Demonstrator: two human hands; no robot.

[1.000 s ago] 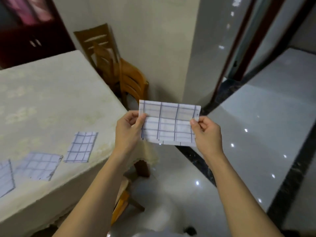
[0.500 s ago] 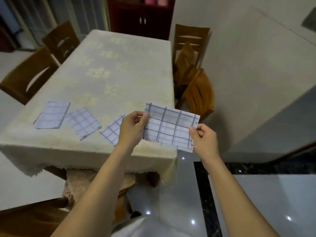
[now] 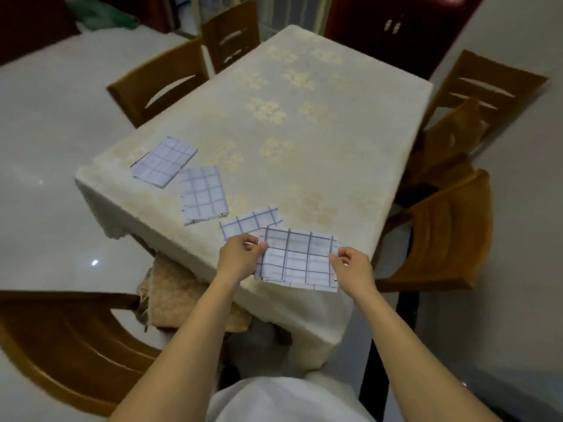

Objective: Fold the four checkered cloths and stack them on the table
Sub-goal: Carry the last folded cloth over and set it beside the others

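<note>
Pinching the folded checkered cloth at both short edges, left hand and right hand are holding it above the near edge of the table, at five o'clock from the nearest laid cloth; lowering it flat, corners matched, is looking wisest.
</note>
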